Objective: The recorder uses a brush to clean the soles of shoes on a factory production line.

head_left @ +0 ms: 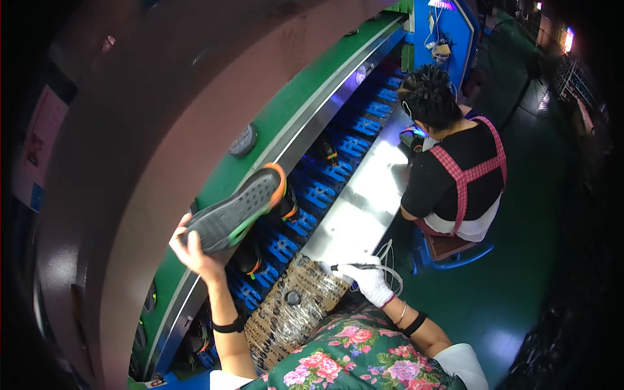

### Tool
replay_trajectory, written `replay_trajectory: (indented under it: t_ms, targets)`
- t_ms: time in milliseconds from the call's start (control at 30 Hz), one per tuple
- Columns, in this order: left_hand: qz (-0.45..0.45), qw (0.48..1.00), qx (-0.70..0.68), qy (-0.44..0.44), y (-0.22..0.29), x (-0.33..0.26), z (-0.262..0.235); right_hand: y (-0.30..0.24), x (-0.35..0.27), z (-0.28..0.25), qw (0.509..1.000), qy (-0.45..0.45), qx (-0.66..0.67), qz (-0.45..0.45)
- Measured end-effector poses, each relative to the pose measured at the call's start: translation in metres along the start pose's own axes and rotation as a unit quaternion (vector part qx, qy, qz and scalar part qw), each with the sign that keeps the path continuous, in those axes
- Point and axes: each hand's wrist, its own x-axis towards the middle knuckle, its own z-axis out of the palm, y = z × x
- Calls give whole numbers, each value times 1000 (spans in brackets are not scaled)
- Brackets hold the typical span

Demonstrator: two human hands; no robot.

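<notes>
My bare left hand (196,255) grips one end of a dark grey shoe sole (235,213) with green and orange edges. Held up over the side of the conveyor, the sole turns a face dotted with small holes toward me. My right hand (372,281), in a white knit glove, is closed around a slim black pen-like tool (354,266). A white cable (394,273) loops beside that hand. The tool's tip is above the metal ledge, apart from the sole.
Blue holders (284,246) line the conveyor, some carrying dark shoe parts. A green belt (221,170) runs behind it, bearing a round dark grey piece (243,140). Tape-covered cardboard (276,318) lies before me. A seated co-worker (455,162) works ahead, right. A curved panel (149,188) stands left.
</notes>
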Motion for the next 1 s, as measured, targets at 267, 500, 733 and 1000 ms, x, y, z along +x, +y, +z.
replay_trajectory:
  t_ms: [267,500,733,1000]
  targets:
    - [-311,949,-39,-9,5,-48,-95,-34,-25,16,990,59,126,22]
    - [-688,681,-170,-183,-30,-170,-52,-66,-60,62,961,-69,-166,-210]
    - [-621,396,-651,-186,-5,-238,-58,-74,-58,76,968,-95,-143,-181]
    - [-715,402,-553,-146,11,-277,-59,-87,-62,77,995,-72,63,39]
